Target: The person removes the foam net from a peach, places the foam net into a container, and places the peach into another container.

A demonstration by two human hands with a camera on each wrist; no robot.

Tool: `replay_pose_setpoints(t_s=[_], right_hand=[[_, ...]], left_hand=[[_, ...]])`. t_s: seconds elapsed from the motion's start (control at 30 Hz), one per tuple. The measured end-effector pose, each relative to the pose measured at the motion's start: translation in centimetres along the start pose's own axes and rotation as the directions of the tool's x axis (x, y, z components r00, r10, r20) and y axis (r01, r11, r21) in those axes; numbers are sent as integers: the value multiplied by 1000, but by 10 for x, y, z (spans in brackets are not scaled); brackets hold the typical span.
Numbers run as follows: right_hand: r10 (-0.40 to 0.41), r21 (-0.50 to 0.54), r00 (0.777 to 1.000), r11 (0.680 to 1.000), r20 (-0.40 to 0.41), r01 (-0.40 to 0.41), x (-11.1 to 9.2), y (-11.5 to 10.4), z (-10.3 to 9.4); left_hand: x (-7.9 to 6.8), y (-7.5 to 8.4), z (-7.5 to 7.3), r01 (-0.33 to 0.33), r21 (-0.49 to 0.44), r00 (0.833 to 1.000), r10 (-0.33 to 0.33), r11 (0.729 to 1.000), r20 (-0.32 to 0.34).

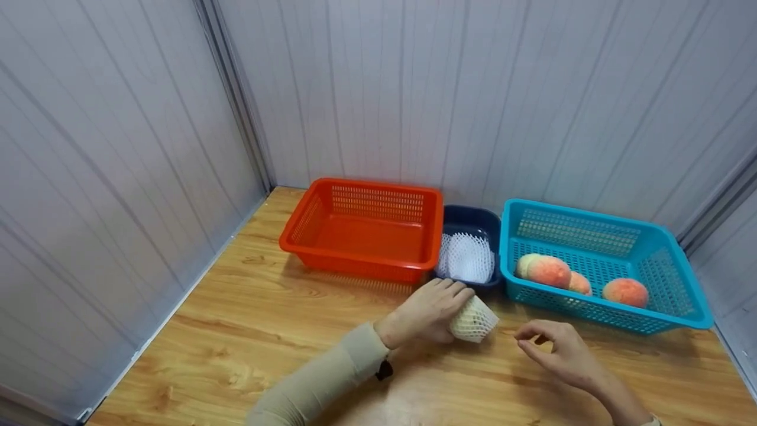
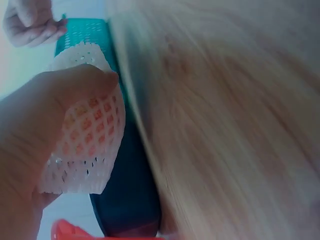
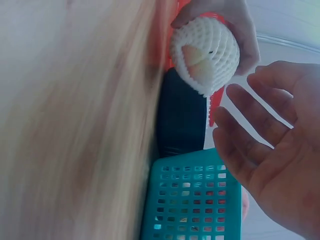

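A peach in a white foam net sleeve (image 1: 475,320) is gripped by my left hand (image 1: 430,309), just in front of the dark blue basin. In the left wrist view the thumb presses across the net (image 2: 92,127), and pinkish fruit shows through its holes. The sleeve's open end, with pale fruit inside, faces the camera in the right wrist view (image 3: 205,55). My right hand (image 1: 559,350) is apart from it, to its right, fingers loosely bent with nothing in them. Several bare peaches (image 1: 549,271) lie in the blue basket (image 1: 597,234).
An orange-red basket (image 1: 361,260) with nothing in it stands at the back left. Between the two baskets sits the dark blue basin (image 1: 470,216), holding white foam net sleeves (image 1: 470,257). Grey-white panel walls (image 1: 378,89) close off the back and sides of the wooden table (image 1: 248,331).
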State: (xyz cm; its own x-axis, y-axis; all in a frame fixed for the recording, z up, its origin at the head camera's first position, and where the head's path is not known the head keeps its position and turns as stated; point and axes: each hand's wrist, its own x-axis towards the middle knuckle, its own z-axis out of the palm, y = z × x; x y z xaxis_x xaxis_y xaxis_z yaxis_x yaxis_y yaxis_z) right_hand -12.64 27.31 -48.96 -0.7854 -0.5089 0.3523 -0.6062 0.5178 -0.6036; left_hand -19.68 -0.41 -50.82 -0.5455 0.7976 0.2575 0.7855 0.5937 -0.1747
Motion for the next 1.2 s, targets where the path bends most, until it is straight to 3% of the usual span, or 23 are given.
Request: replay_pose_setpoints(t_s=[0.13, 0.3, 0.53, 0.6, 0.83, 1.07, 1.2], right_hand=[[-20, -16, 995, 1000, -93, 19, 2, -5, -2], [-18, -16, 976, 1000, -216, 15, 0, -18, 2], [-151, -12, 926, 988, -346, 157, 2, -31, 6], [-177, -25, 918, 983, -355, 180, 5, -33, 5], [-239, -136, 926, 969, -291, 207, 9, -41, 7], [-348, -213, 901, 931, -258, 298, 16, -43, 12], [-390, -248, 880, 912, -272, 327, 20, -44, 15]], left_hand=[[-8, -5, -4, 33, -186, 998, -41, 982, -41], [-18, -1, -6, 43, -393, 994, -80, 918, -77], [-21, 7, -12, 25, -525, 991, -88, 851, -96], [-20, 7, -15, 14, -549, 990, -88, 836, -109], [-20, 7, -24, -5, -631, 988, -93, 776, -122], [-23, 6, -24, -29, -692, 989, -79, 721, -124], [-23, 6, -24, -45, -699, 989, -65, 714, -130]])
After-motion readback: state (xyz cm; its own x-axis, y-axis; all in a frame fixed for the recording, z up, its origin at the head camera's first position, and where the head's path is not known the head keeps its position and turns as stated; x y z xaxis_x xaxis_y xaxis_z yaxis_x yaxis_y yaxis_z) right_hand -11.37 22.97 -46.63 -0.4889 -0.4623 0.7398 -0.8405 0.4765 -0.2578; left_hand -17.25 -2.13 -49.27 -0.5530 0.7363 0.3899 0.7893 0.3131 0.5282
